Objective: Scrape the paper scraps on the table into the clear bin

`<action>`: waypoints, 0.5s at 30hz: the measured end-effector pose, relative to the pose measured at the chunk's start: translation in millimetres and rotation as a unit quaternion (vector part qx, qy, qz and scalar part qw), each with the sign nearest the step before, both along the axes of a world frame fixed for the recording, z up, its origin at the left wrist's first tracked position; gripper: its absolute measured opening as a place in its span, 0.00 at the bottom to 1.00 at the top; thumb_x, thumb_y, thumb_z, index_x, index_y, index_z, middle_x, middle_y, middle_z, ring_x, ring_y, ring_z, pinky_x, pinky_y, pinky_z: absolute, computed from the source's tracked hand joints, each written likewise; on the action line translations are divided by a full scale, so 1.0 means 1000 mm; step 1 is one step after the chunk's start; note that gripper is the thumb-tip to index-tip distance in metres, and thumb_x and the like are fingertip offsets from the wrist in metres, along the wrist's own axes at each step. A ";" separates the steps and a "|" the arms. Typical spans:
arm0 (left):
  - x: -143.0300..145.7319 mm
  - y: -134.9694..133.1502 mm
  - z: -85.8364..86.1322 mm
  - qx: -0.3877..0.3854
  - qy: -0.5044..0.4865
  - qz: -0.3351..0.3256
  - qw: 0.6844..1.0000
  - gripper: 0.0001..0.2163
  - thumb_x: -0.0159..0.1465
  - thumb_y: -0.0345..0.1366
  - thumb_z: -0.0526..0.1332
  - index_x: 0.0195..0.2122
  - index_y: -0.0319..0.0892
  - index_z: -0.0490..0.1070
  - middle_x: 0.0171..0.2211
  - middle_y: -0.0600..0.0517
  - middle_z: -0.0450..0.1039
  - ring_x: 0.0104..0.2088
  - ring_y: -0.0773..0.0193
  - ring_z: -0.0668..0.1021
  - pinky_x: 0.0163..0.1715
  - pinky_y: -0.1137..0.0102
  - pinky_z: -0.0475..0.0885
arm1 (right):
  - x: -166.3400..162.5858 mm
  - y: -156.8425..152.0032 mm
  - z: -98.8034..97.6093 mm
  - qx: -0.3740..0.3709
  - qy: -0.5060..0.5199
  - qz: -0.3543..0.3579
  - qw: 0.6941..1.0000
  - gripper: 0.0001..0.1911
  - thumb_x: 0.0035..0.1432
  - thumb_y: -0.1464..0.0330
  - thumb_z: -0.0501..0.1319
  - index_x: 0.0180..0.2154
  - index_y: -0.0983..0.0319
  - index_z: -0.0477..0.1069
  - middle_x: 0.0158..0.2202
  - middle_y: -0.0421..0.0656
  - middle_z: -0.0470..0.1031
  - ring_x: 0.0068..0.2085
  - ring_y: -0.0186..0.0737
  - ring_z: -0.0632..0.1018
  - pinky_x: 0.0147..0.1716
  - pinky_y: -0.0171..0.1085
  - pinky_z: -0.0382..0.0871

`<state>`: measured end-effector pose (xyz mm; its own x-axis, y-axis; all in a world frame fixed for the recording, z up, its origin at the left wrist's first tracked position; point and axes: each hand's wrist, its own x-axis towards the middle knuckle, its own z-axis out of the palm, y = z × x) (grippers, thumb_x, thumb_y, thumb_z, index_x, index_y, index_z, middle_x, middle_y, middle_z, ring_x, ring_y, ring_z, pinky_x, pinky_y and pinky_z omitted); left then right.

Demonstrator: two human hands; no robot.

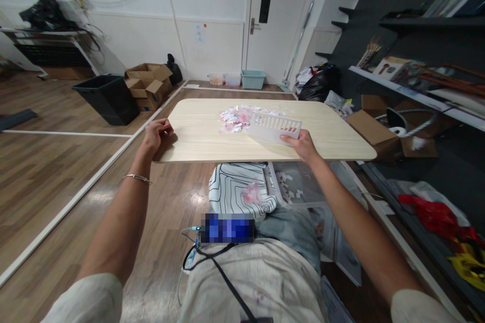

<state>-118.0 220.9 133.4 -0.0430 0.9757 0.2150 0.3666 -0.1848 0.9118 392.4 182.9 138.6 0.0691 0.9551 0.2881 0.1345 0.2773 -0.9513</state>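
My right hand (301,145) grips a white slotted plastic piece (261,128), which stands tilted on a pale wood tabletop (204,146). Its row of slots runs along the upper edge. Touching or just behind its left end lies a spread pile of small white and pinkish paper pieces (237,116). My left hand (158,133) is at the tabletop's left edge, its fingers curled in; whether something small is between them I cannot make out. Under the near edge, a clear plastic bin (303,197) holds several white scraps, beside a black-lined white cloth (231,189) on my lap.
A phone with a blurred screen (227,228) and cables lies at my waist. Beyond the tabletop stand a black trash bin (108,98), cardboard boxes (149,83) and a teal basket (253,79). Dark shelving (417,40) and an open carton (373,128) flank the right.
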 end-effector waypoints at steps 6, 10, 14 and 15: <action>0.000 0.003 0.002 -0.015 -0.039 0.019 0.999 0.09 0.55 0.38 0.59 0.25 0.50 0.55 0.20 0.52 0.61 0.26 0.64 0.61 0.29 0.65 0.57 | -0.001 -0.001 0.000 -0.008 -0.001 0.000 1.000 0.26 0.35 0.50 0.86 0.31 0.59 0.84 0.36 0.45 0.90 0.46 0.57 0.89 0.58 0.54 0.81; 0.002 0.004 0.004 -0.033 -0.050 0.014 0.998 0.10 0.49 0.37 0.60 0.22 0.51 0.54 0.18 0.52 0.58 0.26 0.63 0.59 0.28 0.64 0.57 | 0.000 -0.001 0.000 -0.006 -0.002 0.002 1.000 0.25 0.36 0.52 0.86 0.32 0.59 0.86 0.38 0.46 0.91 0.47 0.58 0.89 0.59 0.55 0.81; 0.006 0.001 0.006 -0.022 -0.061 -0.003 0.998 0.10 0.42 0.39 0.59 0.17 0.52 0.55 0.16 0.52 0.56 0.24 0.63 0.58 0.25 0.65 0.57 | 0.004 -0.002 0.000 -0.003 -0.017 0.014 1.000 0.28 0.35 0.49 0.86 0.34 0.59 0.88 0.42 0.46 0.92 0.48 0.60 0.90 0.61 0.58 0.81; 0.007 0.000 0.006 -0.019 -0.065 -0.008 0.998 0.09 0.40 0.40 0.59 0.15 0.52 0.55 0.16 0.52 0.56 0.23 0.63 0.57 0.24 0.65 0.57 | 0.004 -0.003 0.000 -0.004 -0.021 0.009 1.000 0.29 0.35 0.47 0.86 0.35 0.59 0.88 0.42 0.47 0.92 0.48 0.60 0.90 0.61 0.59 0.81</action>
